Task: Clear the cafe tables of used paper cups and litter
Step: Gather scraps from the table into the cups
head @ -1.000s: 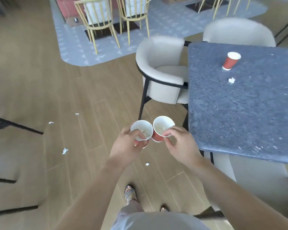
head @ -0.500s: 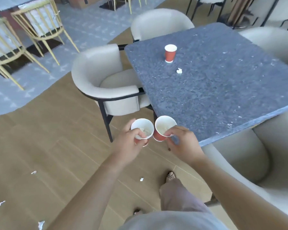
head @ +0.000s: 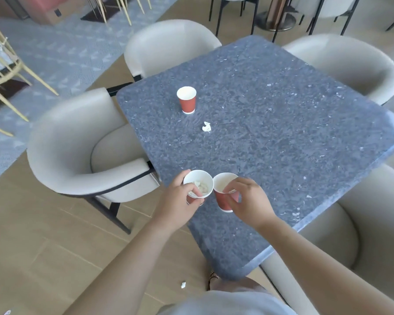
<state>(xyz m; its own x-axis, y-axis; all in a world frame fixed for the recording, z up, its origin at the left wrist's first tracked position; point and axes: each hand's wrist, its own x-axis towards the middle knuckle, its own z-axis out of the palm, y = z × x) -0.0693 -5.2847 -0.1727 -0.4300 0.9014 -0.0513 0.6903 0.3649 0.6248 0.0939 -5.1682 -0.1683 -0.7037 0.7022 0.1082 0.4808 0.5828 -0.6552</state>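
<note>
Gripping stuffed cup (head: 198, 178) in left hand (head: 176, 205), second cup (head: 222, 201) in right hand (head: 250, 203), third cup (head: 187, 102), scrap (head: 206, 126) on table (head: 282, 133)

Four cream tub chairs on black frames, seats turned inward: left chair (head: 77, 151), far chair (head: 168, 46), far-right chair (head: 341, 64), near-right chair (head: 362, 223). Pale wood-plank floor (head: 43, 246) underfoot; blue-grey patterned rug (head: 62, 57) upper left, a yellow spindle chair (head: 9, 71) on it at the left edge, more yellow legs (head: 123, 10) on it at the top. Round bronze pedestal base (head: 278, 21) on the floor at top right, other cream seats blurred behind it
</note>
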